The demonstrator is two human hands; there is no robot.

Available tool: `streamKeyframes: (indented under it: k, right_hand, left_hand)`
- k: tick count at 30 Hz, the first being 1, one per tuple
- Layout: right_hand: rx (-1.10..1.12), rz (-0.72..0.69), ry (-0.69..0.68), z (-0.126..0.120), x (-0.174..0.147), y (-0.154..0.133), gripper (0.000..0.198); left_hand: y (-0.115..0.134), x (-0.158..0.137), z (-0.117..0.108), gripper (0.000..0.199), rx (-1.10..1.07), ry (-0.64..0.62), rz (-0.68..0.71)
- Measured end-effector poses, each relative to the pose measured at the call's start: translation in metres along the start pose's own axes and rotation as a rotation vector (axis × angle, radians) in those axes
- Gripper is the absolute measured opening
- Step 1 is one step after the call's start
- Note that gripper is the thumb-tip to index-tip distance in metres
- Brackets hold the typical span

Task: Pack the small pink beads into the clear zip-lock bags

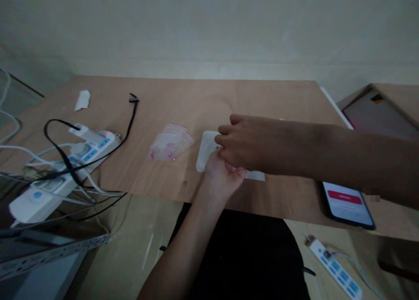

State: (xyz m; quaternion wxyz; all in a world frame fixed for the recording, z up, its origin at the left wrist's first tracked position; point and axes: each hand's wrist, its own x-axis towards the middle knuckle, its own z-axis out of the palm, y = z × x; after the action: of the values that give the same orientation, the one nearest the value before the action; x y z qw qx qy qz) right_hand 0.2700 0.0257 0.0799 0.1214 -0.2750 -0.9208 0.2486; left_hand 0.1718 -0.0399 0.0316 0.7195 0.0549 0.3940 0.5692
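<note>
Wooden tabletop (196,94): pink-specked zip bags (172,143) lie left of the white tray (206,148), apparently finished. Your left hand (223,177) holds red-edged plastic (233,167) at the tray, seemingly unfinished; your right hand (234,140) curls over, grip hidden.

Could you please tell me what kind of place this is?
Probably a simple indoor workspace, perhaps in a home: a wooden table before a pale wall, a power strip on the left, and small plastic bags.
</note>
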Motion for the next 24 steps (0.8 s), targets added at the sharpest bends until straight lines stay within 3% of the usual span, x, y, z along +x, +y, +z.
streamKeyframes:
  k: [3,9,11,13,16,18,21,24]
  right_hand:
    - [0.034,0.077,0.009,0.001,0.000,0.005,0.039]
    - [-0.134,-0.059,0.006,-0.042,-0.003,-0.013,0.015]
    - [-0.288,0.003,0.117,-0.055,-0.015,-0.012,0.029]
    - [-0.417,0.134,0.307,-0.057,-0.034,0.000,0.056]
    - [-0.438,0.403,0.598,-0.034,-0.063,0.036,0.068]
    - [-0.444,0.543,0.697,-0.007,-0.074,0.061,0.068]
    - [-0.474,0.715,0.632,0.035,-0.076,0.085,0.065]
    - [-0.447,0.822,0.447,0.061,-0.072,0.092,0.071]
  left_hand:
    - [-0.002,0.001,-0.003,0.028,0.060,-0.020,0.060]
    - [0.004,0.014,-0.009,0.035,0.184,-0.035,0.142]
    - [0.009,0.023,-0.011,0.041,0.316,0.007,0.178]
    - [0.015,0.033,-0.014,0.045,0.551,0.112,0.318]
    - [0.017,0.045,-0.018,0.045,1.122,0.210,0.713]
    - [0.014,0.051,-0.021,0.038,1.560,0.150,0.897]
    - [0.006,0.058,-0.026,0.031,1.970,0.045,0.948]
    - [0.001,0.062,-0.030,0.026,2.060,0.020,0.960]
